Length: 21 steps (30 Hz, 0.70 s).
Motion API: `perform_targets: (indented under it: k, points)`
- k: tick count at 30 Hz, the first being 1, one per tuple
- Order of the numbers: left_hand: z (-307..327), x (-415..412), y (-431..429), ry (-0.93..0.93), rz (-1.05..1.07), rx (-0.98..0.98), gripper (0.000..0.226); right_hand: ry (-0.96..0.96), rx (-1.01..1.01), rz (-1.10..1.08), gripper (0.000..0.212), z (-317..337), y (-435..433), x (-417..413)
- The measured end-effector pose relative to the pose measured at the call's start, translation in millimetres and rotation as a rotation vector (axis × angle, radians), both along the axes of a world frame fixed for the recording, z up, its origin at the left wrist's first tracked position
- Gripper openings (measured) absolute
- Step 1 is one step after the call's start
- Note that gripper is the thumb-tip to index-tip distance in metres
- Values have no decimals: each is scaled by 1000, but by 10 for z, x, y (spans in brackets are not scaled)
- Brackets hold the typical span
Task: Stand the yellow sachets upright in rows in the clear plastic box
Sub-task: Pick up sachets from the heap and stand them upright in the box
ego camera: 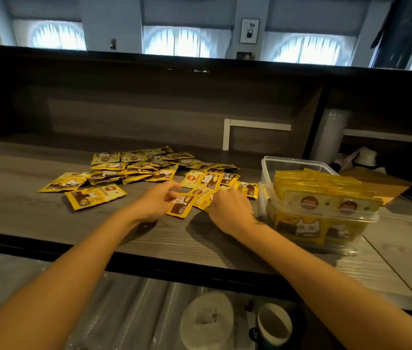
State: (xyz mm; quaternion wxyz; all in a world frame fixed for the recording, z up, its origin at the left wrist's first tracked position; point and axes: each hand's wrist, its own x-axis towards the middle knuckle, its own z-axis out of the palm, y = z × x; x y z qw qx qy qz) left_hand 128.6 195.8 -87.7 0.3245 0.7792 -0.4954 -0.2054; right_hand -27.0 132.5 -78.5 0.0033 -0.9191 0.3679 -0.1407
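The yellow sachets (pixel 134 170) that we are sorting lie loose and flat on the grey wooden counter (pixel 23 205), spread in an overlapping heap from the left toward the middle, each one printed with a white cat, a brown patch and a round brown badge, crinkled at the sealed edges. We judge that we are at the gathering step: our left hand (pixel 155 202) rests with fingers curled and thumb pinched on the corner of one sachet (pixel 181 207) lying nearest us, and our right hand (pixel 227 210) is closed knuckles-up over a few more just beside it, though we cannot tell how many it actually grips. To the right, touching the edge of the heap, stands the clear plastic box (pixel 298 164), already well filled: its near part holds packed rows of sachets standing on edge, their tops rising above the rim, while the far left corner looks bare. Next we would need to square the gathered sachets into a neat stack, all facing one way, lift them across and slide them down on edge into that remaining gap without tipping the rows already standing. Thin and slippery, they will likely fan out unless pinched firmly. Below the counter we see a white lid (pixel 206 319) and a dark cup (pixel 274 324).
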Motion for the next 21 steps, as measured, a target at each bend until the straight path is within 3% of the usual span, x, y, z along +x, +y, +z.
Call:
perform_targets:
  k: [3, 6, 11, 17, 19, 21]
  points:
    - [9, -27, -9, 85, 19, -95, 57, -102, 43, -57, 24, 32, -25, -44]
    - [-38, -61, -20, -81, 118, -157, 58, -203, 174, -33, 30, -10, -107, 0]
    - [1, -65, 55, -295, 235, 113, 84, -98, 407, -39, 55, -33, -233, 114]
    - [81, -115, 156, -240, 286, 97, 89, -49, 478, -86, 56, 110, -234, 119]
    - [119, -137, 172, -223, 341, 82, 83, -18, 388, -80, 46, 158, -185, 81]
    - [126, -136, 172, -224, 398, 34, 54, -30, 321, -56, 38, 191, -118, 35]
